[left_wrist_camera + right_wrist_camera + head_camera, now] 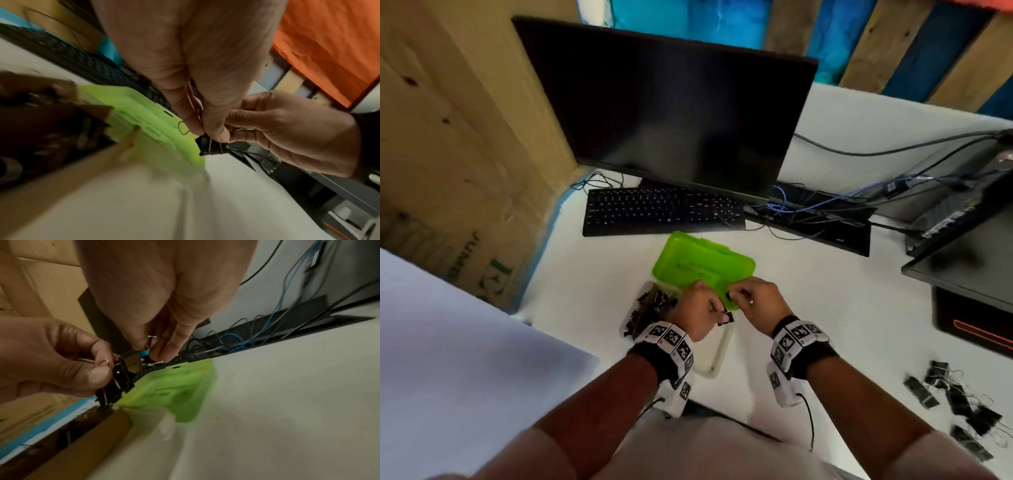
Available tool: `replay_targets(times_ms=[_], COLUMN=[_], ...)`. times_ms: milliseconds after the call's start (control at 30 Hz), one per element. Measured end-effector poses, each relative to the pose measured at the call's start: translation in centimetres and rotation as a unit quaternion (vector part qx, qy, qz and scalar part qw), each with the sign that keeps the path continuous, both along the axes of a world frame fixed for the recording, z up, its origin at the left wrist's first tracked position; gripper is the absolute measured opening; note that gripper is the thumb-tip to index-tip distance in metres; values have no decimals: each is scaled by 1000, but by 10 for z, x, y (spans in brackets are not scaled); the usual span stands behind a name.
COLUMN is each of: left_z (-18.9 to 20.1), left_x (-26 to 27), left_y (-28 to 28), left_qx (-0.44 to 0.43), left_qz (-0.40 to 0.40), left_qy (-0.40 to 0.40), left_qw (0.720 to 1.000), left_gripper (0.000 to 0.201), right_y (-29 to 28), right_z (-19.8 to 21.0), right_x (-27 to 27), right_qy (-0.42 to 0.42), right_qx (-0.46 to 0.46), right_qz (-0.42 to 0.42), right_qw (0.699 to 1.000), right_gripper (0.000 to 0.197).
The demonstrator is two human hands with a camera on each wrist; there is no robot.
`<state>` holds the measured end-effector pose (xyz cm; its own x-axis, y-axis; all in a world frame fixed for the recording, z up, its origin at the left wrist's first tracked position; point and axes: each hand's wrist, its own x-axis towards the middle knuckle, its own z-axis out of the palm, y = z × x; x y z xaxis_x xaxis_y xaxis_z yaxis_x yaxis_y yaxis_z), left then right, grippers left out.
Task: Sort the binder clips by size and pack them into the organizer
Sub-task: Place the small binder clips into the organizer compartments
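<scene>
Binder clip [212,147] pinched by the left hand [697,310] above the green-lidded organizer [702,265] on the table [808,308]; right hand [755,301] pinches a second clip [153,364].

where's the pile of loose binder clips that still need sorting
In the head view the loose binder clips lie on the white desk at the lower right, beyond the right hand.

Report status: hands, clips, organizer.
Left hand pinches a black binder clip; right hand pinches its wire handle. Organizer open, green lid back, left compartment filled. Loose clips remain right.
</scene>
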<state>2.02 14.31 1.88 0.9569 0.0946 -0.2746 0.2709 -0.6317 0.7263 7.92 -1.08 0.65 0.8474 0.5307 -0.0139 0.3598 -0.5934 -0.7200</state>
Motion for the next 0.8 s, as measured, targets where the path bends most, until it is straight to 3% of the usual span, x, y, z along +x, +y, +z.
replay_targets(times_ms=[167, 400, 600, 800], left_z=[-5, -17, -22, -20], left_x=[-36, -66, -74, -77], left_y=[54, 88, 95, 98], left_qx=[-5, -18, -6, 33], left_qz=[48, 71, 39, -11], left_qy=[0, 6, 19, 34], left_qw=[999, 997, 999, 999], left_gripper=[18, 16, 15, 16], right_y=[63, 108, 115, 120], right_z=[-1, -3, 3, 2], right_x=[-4, -9, -9, -12], right_qy=[17, 22, 28, 51], right_qx=[-18, -146, -225, -186], right_qz=[88, 220, 230, 225], right_qw=[996, 964, 946, 955], right_gripper=[16, 23, 39, 44])
